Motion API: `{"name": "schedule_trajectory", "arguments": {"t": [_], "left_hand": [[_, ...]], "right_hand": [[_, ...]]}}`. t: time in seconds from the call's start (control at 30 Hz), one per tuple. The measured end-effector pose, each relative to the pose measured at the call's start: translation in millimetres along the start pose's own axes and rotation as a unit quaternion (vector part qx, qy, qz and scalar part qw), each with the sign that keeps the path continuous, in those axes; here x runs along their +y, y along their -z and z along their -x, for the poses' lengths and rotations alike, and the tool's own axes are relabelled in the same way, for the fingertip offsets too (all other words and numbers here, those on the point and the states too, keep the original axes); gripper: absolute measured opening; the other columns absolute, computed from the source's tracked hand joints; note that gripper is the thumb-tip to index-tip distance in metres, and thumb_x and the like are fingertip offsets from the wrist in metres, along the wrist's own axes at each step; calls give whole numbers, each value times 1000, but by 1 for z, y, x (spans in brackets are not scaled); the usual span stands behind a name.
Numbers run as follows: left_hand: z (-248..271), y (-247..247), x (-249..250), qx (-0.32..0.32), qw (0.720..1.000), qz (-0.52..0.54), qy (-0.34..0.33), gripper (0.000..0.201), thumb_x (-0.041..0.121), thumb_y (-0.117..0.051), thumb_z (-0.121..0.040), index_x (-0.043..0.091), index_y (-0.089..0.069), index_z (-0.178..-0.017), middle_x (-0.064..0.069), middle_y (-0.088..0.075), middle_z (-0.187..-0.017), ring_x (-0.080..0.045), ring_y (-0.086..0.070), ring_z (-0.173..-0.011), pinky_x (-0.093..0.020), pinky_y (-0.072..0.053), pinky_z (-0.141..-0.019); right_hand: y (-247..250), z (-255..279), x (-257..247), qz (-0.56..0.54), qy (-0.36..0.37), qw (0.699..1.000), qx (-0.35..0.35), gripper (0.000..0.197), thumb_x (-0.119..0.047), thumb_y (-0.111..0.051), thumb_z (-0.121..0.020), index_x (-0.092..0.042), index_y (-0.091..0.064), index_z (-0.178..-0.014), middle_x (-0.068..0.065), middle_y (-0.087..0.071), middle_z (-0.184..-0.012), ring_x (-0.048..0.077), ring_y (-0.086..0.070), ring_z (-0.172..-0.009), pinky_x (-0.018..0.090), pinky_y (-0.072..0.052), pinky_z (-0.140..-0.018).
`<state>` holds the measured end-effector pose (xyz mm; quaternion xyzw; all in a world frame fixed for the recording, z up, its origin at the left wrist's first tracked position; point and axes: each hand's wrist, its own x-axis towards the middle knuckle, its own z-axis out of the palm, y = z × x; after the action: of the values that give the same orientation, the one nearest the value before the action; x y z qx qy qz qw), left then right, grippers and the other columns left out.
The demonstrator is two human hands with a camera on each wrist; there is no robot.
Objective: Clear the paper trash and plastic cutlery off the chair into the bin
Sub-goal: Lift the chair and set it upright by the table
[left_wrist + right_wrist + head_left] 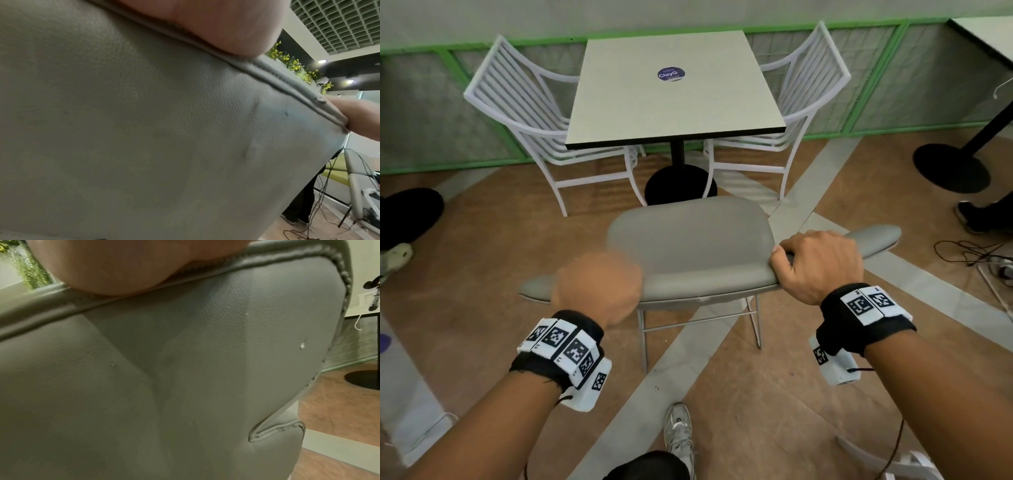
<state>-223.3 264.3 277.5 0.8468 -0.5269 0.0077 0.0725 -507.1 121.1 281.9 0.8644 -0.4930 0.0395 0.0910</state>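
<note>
A grey padded chair point(688, 240) stands in front of me, its back towards me. The seat shows only bare grey padding. No paper, cutlery or bin appears in any view. My right hand point(791, 260) grips the top edge of the backrest point(709, 286) at its right side, fingers curled over it. My left hand point(602, 277), motion-blurred, sits curled on the same edge at its left side. In the left wrist view my palm point(205, 24) rests on the backrest seam point(267, 76). In the right wrist view my palm point(123, 264) presses on the backrest rim point(205, 277).
A white square table point(674, 96) with two white slatted chairs point(517, 102) stands just beyond. A black table base point(950, 168), floor cables point(969, 253) and another person's shoe point(976, 216) lie to the right. My own shoe point(679, 435) is below the chair.
</note>
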Motion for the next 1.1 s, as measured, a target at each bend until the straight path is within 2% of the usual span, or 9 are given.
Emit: {"name": "schedule_trajectory", "arguments": {"t": [0.3,0.43,0.57,0.73,0.9,1.1], "left_hand": [[-40,0,-13,14,1000,24,2,31,36,-37,-79,17,-46,-56,1,-50,-53,-27,-48,-52,-32,-37,-56],[-66,-3,-19,26,999,21,16,32,37,-36,-76,15,-48,-57,-1,-51,-53,-31,-49,-53,-33,-39,-56],[-95,-5,-26,28,999,21,22,31,36,-37,-77,16,-46,-56,-2,-51,-53,-33,-50,-53,-34,-42,-56],[-126,-6,-29,33,999,23,18,31,36,-39,-79,16,-47,-56,-2,-49,-53,-33,-49,-54,-33,-38,-57],[-158,-6,-31,32,999,36,7,31,36,-39,-79,15,-49,-58,-1,-47,-54,-32,-48,-55,-33,-35,-58],[-192,-10,-37,38,999,29,5,34,39,-35,-80,16,-53,-62,-6,-54,-61,-34,-51,-59,-33,-37,-59]], "right_hand": [[-6,-42,-9,-26,-2,1000,2,51,-49,-31,-88,-18,-54,-55,0,-48,-49,25,-48,-51,26,-35,-49],[-10,-68,-15,-24,-3,1000,6,52,-48,-32,-89,-16,-54,-55,1,-49,-49,26,-48,-50,26,-34,-49],[-16,-96,-21,-31,2,999,18,52,-48,-32,-89,-16,-54,-55,2,-48,-47,27,-48,-49,28,-39,-50],[-21,-128,-19,-19,12,999,32,49,-47,-32,-89,-18,-57,-58,1,-48,-48,26,-47,-49,26,-28,-49],[-24,-158,-20,-23,5,999,27,45,-47,-31,-86,-20,-54,-59,-1,-48,-50,25,-47,-51,26,-28,-49],[-28,-191,-24,-7,2,1000,23,45,-48,-34,-89,-21,-61,-66,1,-47,-55,28,-49,-56,28,-27,-51]]}}
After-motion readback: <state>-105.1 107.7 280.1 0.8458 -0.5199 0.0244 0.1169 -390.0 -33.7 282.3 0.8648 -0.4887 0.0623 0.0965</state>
